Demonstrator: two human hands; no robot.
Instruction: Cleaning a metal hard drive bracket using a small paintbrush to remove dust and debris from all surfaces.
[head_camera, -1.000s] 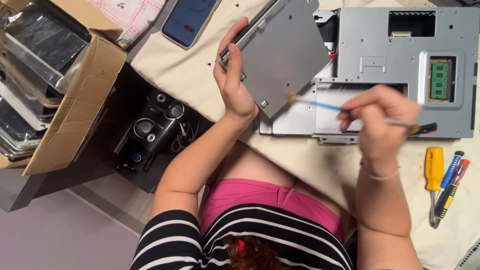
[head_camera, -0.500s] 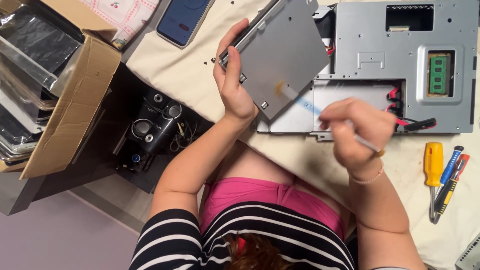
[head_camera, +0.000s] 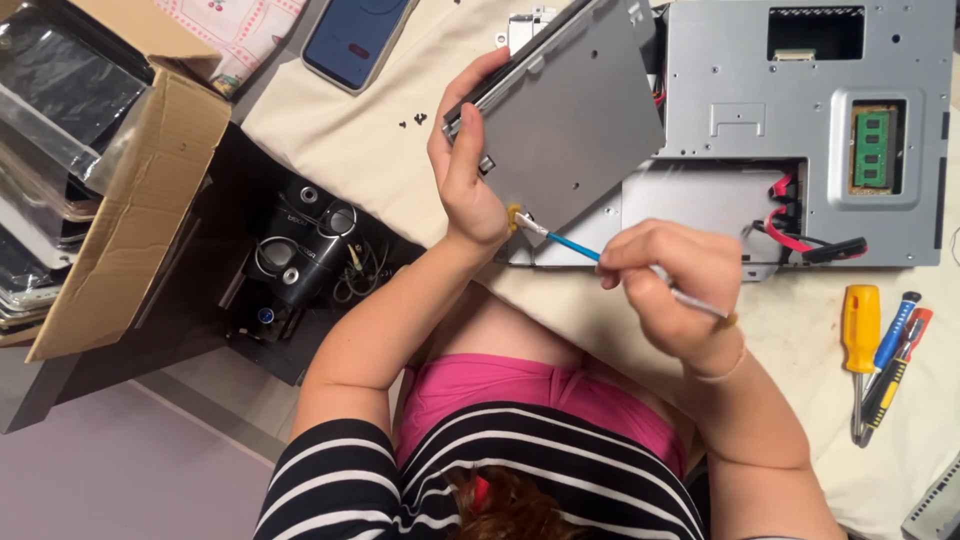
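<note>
Above the cream-cloth-covered worktop (head_camera: 350, 150), the left hand (head_camera: 465, 175) is gripping a flat grey rectangular metal drive (head_camera: 570, 115) by its near edge, thumb lying on the broad face and fingers curling behind, so the drive is tilting up off the surface. Just beside it, the right hand (head_camera: 670, 285) is pinching a thin screwdriver with a blue shaft (head_camera: 570, 243), its fingers pressed together around the handle. The tip is touching a small yellow patch (head_camera: 514, 214) at the drive's lower corner, right next to the left wrist.

Behind the drive, a large grey metal chassis plate (head_camera: 740, 70) is lying flat, showing a green memory module (head_camera: 873, 135) in a cut-out and red cables (head_camera: 785, 215) curling along its lower edge. To the right, a yellow-handled screwdriver (head_camera: 860, 325) and two slim red and blue screwdrivers (head_camera: 897, 350) are resting side by side on the cloth. At the top left, a dark-screened phone (head_camera: 355, 35) is lying near a few tiny black screws (head_camera: 410, 121). Further left, an open brown cardboard box (head_camera: 150, 200) is holding plastic-wrapped flat parts, and a black device with round knobs (head_camera: 300, 250) is sitting below the worktop edge.
</note>
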